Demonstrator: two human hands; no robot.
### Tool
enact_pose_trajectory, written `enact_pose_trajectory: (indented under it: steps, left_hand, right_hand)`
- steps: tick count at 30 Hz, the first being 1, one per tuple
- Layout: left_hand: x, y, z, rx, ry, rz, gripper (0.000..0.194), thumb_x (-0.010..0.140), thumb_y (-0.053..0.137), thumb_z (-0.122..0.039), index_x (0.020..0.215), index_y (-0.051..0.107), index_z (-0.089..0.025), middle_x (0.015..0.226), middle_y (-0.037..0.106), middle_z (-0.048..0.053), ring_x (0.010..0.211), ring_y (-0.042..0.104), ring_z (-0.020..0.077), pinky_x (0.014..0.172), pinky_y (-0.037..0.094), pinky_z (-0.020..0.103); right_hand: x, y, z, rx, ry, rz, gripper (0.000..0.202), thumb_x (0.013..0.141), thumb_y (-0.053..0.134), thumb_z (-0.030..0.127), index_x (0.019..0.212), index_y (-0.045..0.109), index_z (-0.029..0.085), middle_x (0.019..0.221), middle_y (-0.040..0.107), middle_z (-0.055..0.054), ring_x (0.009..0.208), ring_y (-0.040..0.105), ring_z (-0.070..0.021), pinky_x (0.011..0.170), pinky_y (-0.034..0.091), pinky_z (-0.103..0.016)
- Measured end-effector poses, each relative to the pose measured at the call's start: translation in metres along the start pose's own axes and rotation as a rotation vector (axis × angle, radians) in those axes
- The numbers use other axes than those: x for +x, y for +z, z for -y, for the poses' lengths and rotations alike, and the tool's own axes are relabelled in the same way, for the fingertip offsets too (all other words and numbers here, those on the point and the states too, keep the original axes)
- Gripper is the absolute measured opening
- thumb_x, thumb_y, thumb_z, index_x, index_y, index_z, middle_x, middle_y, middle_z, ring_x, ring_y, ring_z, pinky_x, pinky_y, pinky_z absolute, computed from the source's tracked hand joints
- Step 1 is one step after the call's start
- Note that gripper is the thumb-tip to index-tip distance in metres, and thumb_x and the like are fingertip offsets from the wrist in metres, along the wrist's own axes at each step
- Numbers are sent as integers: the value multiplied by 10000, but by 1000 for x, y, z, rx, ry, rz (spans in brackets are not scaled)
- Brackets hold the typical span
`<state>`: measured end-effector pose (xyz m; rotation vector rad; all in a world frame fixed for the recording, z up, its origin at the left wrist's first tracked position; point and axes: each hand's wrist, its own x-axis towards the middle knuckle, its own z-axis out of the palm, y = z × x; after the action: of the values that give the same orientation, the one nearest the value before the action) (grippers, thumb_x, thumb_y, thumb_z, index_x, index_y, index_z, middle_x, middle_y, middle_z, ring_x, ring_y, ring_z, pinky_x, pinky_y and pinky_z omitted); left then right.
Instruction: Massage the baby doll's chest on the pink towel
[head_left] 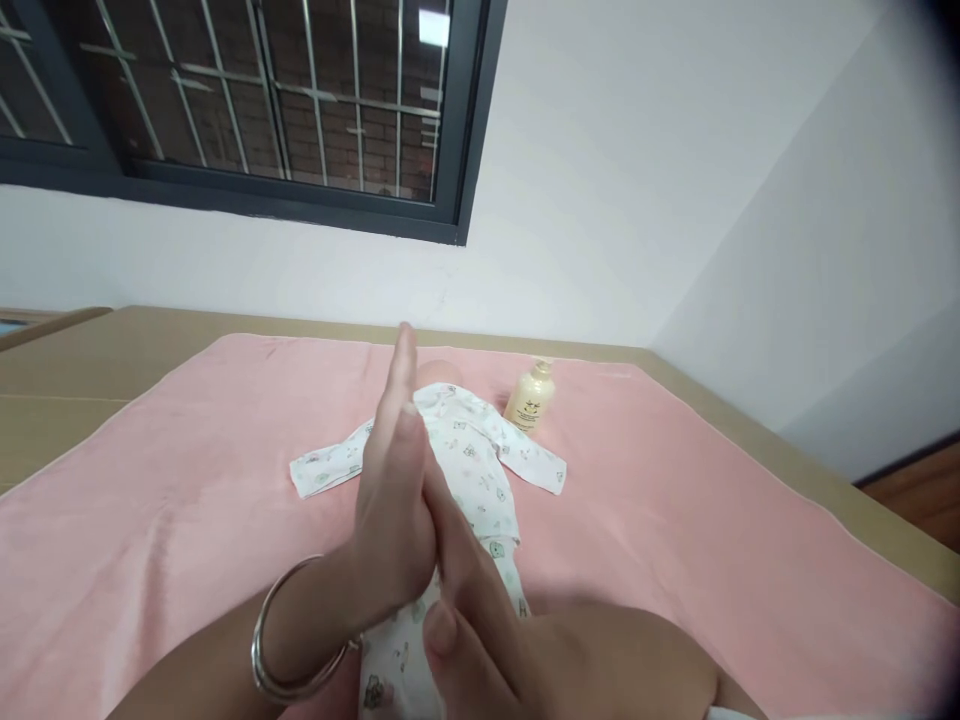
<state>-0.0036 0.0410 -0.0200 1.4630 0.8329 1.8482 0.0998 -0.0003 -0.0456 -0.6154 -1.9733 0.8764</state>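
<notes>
My left hand (394, 500), with a silver bangle (259, 640) at its wrist, is held upright with its fingers stretched out. My right hand (469, 590) lies against it palm to palm, its fingers straight and partly hidden behind the left. Neither hand holds a thing. Below and beyond them lies white printed baby clothing (480, 480) with long sleeves spread to both sides. A rounded skin-coloured shape (439, 373) shows at its neck end; whether it is a doll's head I cannot tell. A pale yellow bottle (530, 400) stands beside the right sleeve.
A pink cloth (225, 450) covers most of the wooden surface (82, 360) under the clothing. Behind it rises a white wall (570, 200) with a dark-framed, barred window (300, 110). Another wall (840, 300) closes off the right side.
</notes>
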Motion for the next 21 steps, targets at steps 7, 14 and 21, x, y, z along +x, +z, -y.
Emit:
enact_pose_trajectory:
  steps: [7, 14, 21]
  left_hand:
    - [43, 2, 47, -33, -276, -140, 534, 1017, 298, -470, 1468, 437, -222, 1585, 387, 30, 1486, 310, 240, 1236, 272, 429]
    - [57, 2, 139, 375, -432, -76, 418, 944, 435, -306, 1300, 595, -156, 1439, 563, 128, 1357, 501, 266, 1163, 360, 431]
    - [49, -8, 181, 484, -351, -139, 368, 880, 437, -183, 1174, 655, -143, 1243, 688, 135, 1184, 627, 246, 1066, 456, 394]
  right_hand:
    - [51, -49, -8, 625, 186, -124, 338, 963, 496, 438, 1147, 692, 232, 1238, 691, -65, 1213, 616, -272, 1062, 486, -525]
    - [80, -75, -76, -374, 262, -185, 373, 925, 465, 206, 1251, 645, 186, 1353, 619, -99, 1290, 542, -251, 1122, 396, -456]
    - [85, -53, -141, -670, 193, 164, 478, 929, 375, 73, 1358, 569, 151, 1383, 597, -120, 1328, 495, -219, 1152, 322, -405]
